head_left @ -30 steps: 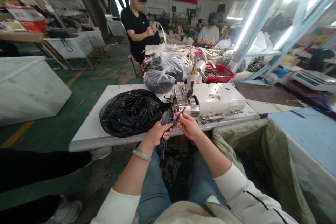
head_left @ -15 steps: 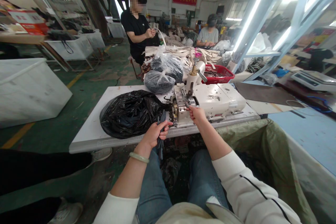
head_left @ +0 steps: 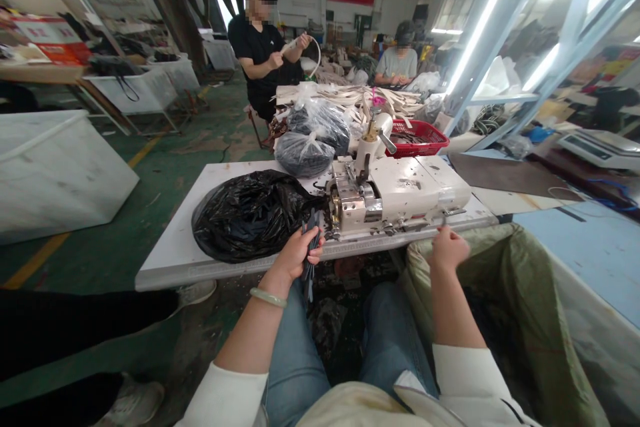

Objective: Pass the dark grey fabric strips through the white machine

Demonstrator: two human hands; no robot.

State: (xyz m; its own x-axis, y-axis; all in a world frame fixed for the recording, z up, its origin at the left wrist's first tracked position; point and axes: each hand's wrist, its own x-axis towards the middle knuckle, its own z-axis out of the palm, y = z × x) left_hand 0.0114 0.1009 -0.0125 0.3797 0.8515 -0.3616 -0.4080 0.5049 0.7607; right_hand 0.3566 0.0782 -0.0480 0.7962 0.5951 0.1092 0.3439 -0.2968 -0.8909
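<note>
My left hand [head_left: 299, 255] grips a bundle of narrow dark strips [head_left: 312, 260] at the front edge of the white table [head_left: 170, 267]. Those strips hang down below the table edge. My right hand [head_left: 449, 248] is pinched shut on a thin dark strip [head_left: 443, 219], which is blurred. That hand is past the right end of the cream sewing machine [head_left: 400, 190], above the rim of a green woven sack [head_left: 480, 260]. A black plastic bag [head_left: 250, 217] lies on the table to the left of the machine.
Two tied clear bags of dark pieces [head_left: 304, 155] and a red basket [head_left: 417, 138] stand behind the machine. Pale strips are piled beyond. A person in black [head_left: 260, 53] and a person in grey [head_left: 397, 63] work further back. A white bin [head_left: 60, 177] stands left.
My right hand has moved right, away from the front of the machine, to above the sack's rim. My left hand stays near the table edge with the strips.
</note>
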